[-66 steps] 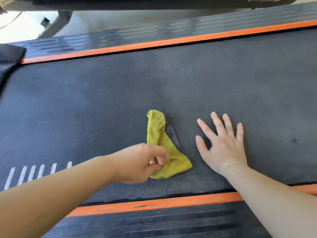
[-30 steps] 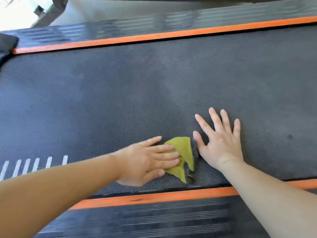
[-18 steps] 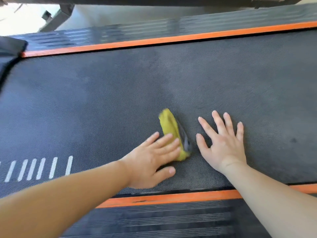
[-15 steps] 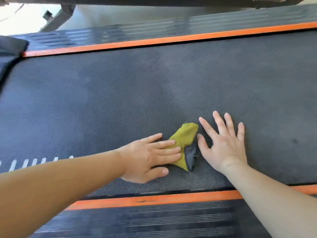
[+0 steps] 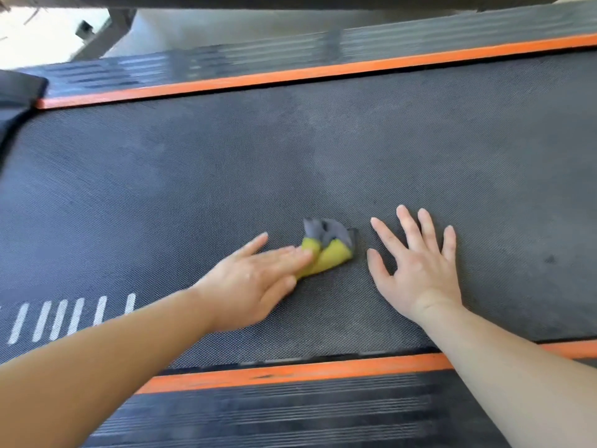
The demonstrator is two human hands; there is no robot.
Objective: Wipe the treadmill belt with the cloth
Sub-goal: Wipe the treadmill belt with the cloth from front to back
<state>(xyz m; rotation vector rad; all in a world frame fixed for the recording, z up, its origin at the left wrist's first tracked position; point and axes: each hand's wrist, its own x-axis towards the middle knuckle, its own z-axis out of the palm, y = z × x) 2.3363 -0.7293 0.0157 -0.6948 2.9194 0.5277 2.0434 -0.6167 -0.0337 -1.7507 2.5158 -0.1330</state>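
I press the left hand flat, fingers straight, on the cloth, which bunches rightward from my fingertips toward the right hand, splayed empty on the belt just beside it.

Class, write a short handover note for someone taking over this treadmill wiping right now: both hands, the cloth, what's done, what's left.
Left hand: flat, straight fingers pressing the cloth onto the belt.
Right hand: flat on the belt, fingers spread, just right of the cloth, not touching it.
Cloth: crumpled, yellow and grey, near the belt's closer edge.
Done: the belt does not show how much has been wiped.
Left: work the cloth across the belt, probably including the dark spot right of the right hand.
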